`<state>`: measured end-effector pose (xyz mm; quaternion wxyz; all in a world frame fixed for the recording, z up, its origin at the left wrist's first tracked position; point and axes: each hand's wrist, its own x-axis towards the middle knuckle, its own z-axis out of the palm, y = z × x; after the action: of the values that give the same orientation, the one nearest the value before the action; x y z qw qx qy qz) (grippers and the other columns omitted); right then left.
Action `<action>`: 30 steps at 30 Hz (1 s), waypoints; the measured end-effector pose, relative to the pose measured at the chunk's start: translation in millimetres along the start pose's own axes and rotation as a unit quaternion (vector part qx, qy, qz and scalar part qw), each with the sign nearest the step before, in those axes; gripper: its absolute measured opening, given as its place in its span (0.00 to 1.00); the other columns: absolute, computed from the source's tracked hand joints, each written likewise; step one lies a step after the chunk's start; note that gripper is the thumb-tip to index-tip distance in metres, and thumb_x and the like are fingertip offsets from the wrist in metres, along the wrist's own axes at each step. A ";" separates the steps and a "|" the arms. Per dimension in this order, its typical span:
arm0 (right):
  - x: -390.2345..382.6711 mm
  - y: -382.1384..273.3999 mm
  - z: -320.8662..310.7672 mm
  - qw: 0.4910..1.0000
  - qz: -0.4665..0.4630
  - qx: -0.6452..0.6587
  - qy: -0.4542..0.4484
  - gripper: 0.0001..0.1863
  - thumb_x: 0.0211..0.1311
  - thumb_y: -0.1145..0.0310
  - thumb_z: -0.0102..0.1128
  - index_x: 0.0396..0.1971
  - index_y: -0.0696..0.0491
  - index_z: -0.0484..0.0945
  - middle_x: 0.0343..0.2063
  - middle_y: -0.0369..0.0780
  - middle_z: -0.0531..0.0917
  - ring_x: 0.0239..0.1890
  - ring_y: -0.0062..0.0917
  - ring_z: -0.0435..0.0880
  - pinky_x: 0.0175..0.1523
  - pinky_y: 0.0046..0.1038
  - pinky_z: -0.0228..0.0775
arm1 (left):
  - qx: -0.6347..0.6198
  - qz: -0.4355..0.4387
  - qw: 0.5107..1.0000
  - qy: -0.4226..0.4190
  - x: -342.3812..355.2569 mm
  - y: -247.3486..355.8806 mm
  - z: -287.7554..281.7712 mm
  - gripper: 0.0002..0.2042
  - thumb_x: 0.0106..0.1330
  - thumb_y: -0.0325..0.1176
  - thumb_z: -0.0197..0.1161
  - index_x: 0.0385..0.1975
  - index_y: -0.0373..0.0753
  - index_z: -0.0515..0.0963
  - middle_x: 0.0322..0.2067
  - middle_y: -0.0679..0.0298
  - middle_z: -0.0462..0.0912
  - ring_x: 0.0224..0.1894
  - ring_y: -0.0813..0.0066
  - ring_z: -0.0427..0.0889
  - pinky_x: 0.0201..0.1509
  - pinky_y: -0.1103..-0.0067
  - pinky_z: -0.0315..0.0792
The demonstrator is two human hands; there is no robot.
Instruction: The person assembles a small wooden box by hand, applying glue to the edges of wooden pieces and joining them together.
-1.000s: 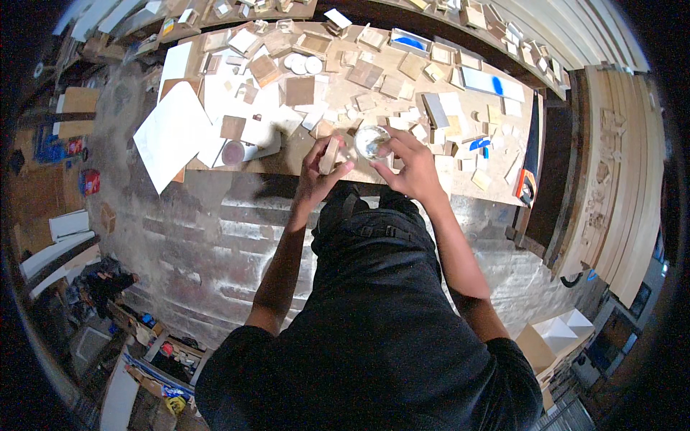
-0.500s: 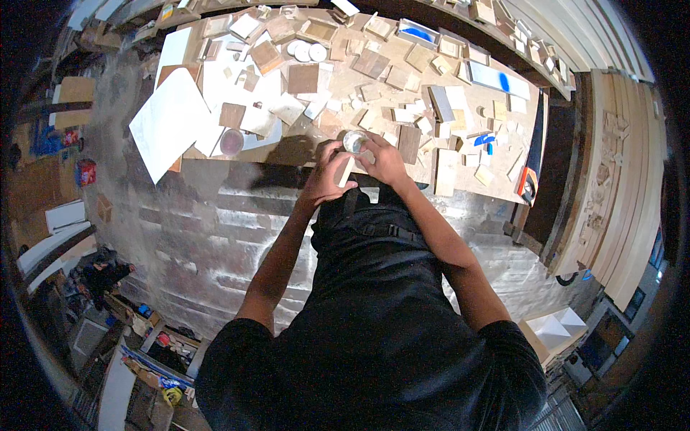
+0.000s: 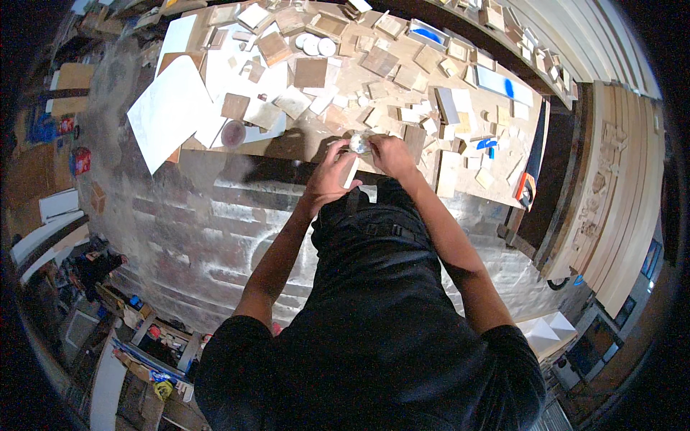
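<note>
At the near edge of the workbench (image 3: 309,154), my left hand (image 3: 327,178) curls around a short pale wood strip (image 3: 351,172). Its fingertips also reach the rim of a small, shiny, clear round object (image 3: 357,144), whose kind I cannot make out. My right hand (image 3: 394,156) is closed, with its fingers pinched together at the right side of that round object. What those fingertips grip is hidden. Beyond the hands, small wood blocks and squares lie scattered; a brown wood piece (image 3: 413,141) is just right of my right hand.
White sheets (image 3: 172,115) overhang the bench at left, near a round brownish disc (image 3: 233,133). White discs (image 3: 310,45) lie farther back. A handsaw with an orange handle (image 3: 526,190) is at the right corner. Long boards (image 3: 618,194) are stacked beyond it.
My right hand has drawn its fingers together and shifted slightly right at the clear round object. The left hand stays nearly in place with the wood strip. The view has shifted slightly.
</note>
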<state>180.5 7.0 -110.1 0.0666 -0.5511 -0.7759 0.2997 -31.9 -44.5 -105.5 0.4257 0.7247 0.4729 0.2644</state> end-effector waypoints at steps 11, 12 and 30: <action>23.6 -35.5 -8.3 0.965 -0.035 -0.225 -0.128 0.06 0.55 0.74 0.60 0.29 0.57 0.85 0.30 0.49 0.85 0.36 0.37 0.88 0.42 0.32 0.83 | -0.007 -0.014 1.000 -0.007 -6.5 -3.1 7.7 0.31 0.51 0.36 0.76 0.55 0.34 0.72 0.61 0.51 0.65 0.62 0.46 0.70 0.63 0.61 0.70; 24.6 -40.1 -10.1 0.962 -0.035 -0.235 -0.135 0.06 0.55 0.74 0.60 0.29 0.56 0.85 0.31 0.48 0.86 0.37 0.36 0.88 0.42 0.31 0.83 | -0.004 -0.010 1.000 -0.007 -6.9 -3.9 8.7 0.31 0.52 0.36 0.75 0.55 0.35 0.72 0.61 0.51 0.65 0.62 0.46 0.69 0.63 0.61 0.69; 33.5 -34.7 15.9 0.931 -0.064 -0.327 -0.147 0.07 0.57 0.71 0.60 0.32 0.54 0.86 0.38 0.47 0.84 0.37 0.34 0.88 0.40 0.30 0.83 | 0.017 -0.027 0.999 -0.003 -4.9 -8.6 14.8 0.33 0.53 0.39 0.75 0.58 0.36 0.69 0.62 0.47 0.64 0.60 0.42 0.71 0.61 0.60 0.71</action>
<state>132.4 23.3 -112.0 -0.2132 -0.4416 -0.8655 0.1024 -26.3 -52.8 -120.3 0.4218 0.7200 0.4950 0.2424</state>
